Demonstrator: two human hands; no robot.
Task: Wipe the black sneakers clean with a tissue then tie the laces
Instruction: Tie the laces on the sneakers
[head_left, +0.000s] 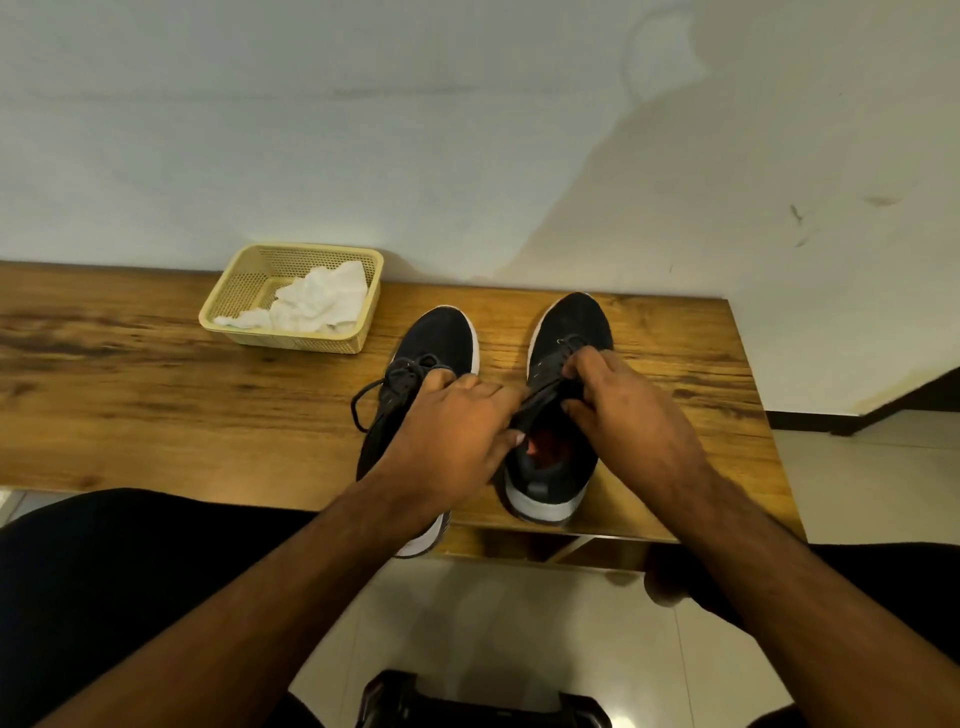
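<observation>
Two black sneakers with white soles stand side by side on a wooden table (156, 395), toes toward the wall. My left hand (457, 431) lies over the left sneaker (441, 338) and pinches a black lace of the right sneaker (571, 322). My right hand (618, 400) grips the other lace end above the right sneaker's tongue. The laces are pulled taut between both hands. The left sneaker's lace (363, 400) loops loosely off its left side. A crumpled white tissue (317, 301) lies in a cream basket (228, 301).
The basket stands at the table's back edge against a pale wall (467, 130). The table's right end (753, 395) drops to a tiled floor (857, 493). My dark-clothed knees flank the near edge, and a dark object (467, 701) sits on the floor below.
</observation>
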